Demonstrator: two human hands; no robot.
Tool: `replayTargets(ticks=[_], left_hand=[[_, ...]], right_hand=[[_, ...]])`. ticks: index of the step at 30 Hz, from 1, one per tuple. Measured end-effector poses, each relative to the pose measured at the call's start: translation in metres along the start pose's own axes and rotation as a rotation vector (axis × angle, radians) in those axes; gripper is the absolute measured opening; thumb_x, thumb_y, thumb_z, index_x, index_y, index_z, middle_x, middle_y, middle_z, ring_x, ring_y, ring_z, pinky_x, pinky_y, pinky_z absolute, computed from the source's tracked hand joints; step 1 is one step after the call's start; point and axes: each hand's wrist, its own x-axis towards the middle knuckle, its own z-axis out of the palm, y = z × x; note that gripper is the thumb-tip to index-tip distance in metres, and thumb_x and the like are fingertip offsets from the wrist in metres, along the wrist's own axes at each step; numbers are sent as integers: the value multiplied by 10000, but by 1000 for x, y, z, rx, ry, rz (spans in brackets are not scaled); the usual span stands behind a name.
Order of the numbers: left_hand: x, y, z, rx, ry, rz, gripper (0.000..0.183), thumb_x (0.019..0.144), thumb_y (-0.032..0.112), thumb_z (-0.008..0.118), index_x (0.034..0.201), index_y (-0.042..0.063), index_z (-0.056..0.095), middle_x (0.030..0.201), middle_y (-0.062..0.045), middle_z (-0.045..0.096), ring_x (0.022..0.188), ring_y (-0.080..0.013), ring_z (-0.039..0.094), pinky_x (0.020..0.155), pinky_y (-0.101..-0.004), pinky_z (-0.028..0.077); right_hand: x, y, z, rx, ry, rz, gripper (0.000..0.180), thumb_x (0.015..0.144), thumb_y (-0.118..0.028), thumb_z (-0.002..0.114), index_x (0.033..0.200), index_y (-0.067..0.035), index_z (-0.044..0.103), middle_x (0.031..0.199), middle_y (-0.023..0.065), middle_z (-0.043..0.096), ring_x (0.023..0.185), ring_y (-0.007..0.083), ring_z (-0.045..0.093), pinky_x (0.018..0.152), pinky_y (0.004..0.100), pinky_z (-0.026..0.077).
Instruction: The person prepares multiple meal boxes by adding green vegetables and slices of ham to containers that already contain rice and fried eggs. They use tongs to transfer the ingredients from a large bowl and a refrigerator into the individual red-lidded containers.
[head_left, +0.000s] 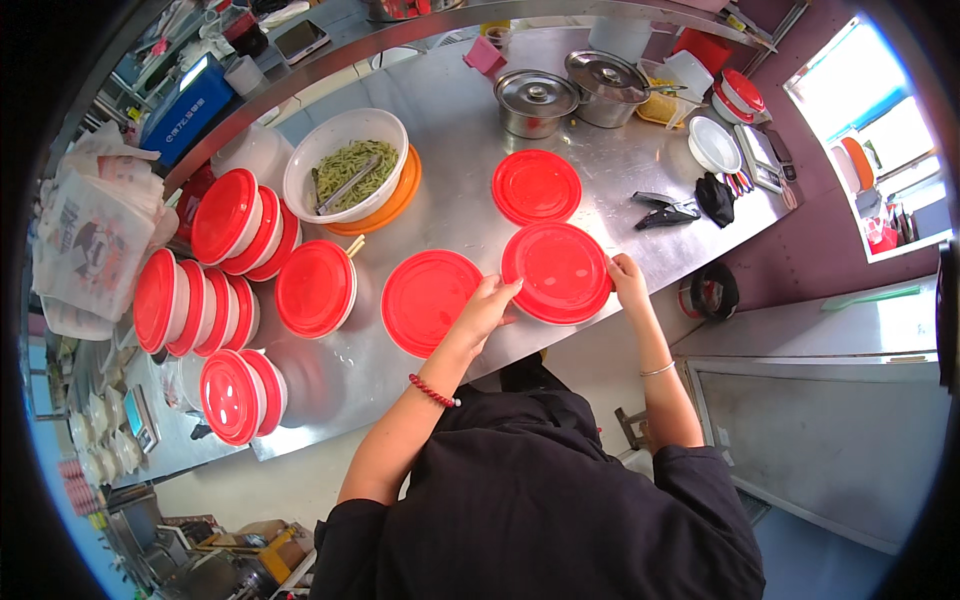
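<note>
My left hand (484, 309) is at the left rim of a round container with a red plastic lid (556, 273), its thumb over the lid's edge. My right hand (624, 277) grips the same container's right side. Just left, partly behind my left hand, lies another red lid (427, 300); whether a bowl is under it I cannot tell. A further red lid (536, 186) lies directly beyond the container. Farther left stands a white bowl with a red lid (315, 288), chopsticks showing beside it. Stacked red-lidded bowls (225, 214) fill the table's left part.
A white basin of shredded green food (346, 165) with tongs stands on an orange lid. Two lidded steel pots (536, 103) stand at the back. Black-handled tools (666, 210), a white bowl (714, 144) and a scale (759, 156) are at right. The steel table's front edge (525, 355) runs before me.
</note>
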Motion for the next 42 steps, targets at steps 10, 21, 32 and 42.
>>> replayTargets(ticks=[10, 21, 32, 42], left_hand=[[-66, -18, -100, -342, 619, 658, 123, 837, 113, 481, 938, 45, 467, 770, -41, 505, 668, -107, 492, 626, -258, 438], [-79, -54, -248, -350, 1210, 267, 375, 792, 300, 571, 996, 50, 380, 885, -61, 476, 749, -139, 451, 603, -270, 391], [-216, -109, -231, -971, 1138, 572, 330, 754, 230, 533, 1030, 70, 448, 949, -91, 473, 857, -226, 495, 695, -370, 441], [-256, -102, -314, -1108, 1055, 499, 227, 685, 55, 468, 912, 63, 472, 969, -95, 523, 868, -197, 483, 690, -354, 429]], right_hand=[[6, 17, 41, 0, 84, -9, 183, 845, -209, 516, 829, -29, 541, 624, 12, 505, 542, 88, 431, 494, 238, 366], [21, 26, 34, 25, -39, 95, 260, 856, -295, 501, 756, -59, 546, 557, -12, 481, 423, 73, 429, 379, 217, 350], [10, 20, 32, 177, -3, 201, 215, 865, -285, 468, 746, -113, 519, 584, -36, 485, 463, 53, 438, 432, 198, 364], [-20, -30, 49, 103, 254, -275, 194, 786, -168, 609, 899, -38, 520, 846, 39, 541, 792, 109, 508, 715, 227, 402]])
